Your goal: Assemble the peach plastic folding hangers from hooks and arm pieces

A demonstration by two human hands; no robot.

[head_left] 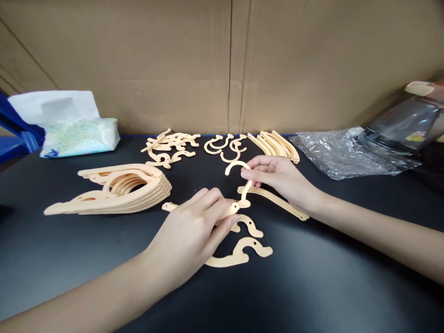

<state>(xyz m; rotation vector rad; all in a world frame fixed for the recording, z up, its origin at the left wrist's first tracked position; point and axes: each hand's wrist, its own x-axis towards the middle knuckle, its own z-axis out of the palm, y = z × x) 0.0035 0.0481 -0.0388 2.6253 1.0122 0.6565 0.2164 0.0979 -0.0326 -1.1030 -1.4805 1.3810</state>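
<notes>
My left hand [194, 226] is closed on a pale peach flat arm piece [169, 206] that lies across the black table. My right hand [277, 178] pinches a peach hook piece [237, 166] whose stem runs down to meet the arm piece near my left thumb. A second long arm piece [277, 200] lies under my right hand. Two curved peach pieces [243, 252] rest just in front of my left hand.
A stack of finished peach hangers [118, 187] sits at the left. Behind are loose curved pieces [169, 148], hooks [225, 145] and stacked arms [277, 145]. A tissue pack [74, 129] lies far left, clear plastic bags [347, 155] at the right, and a cardboard wall [222, 64] stands behind.
</notes>
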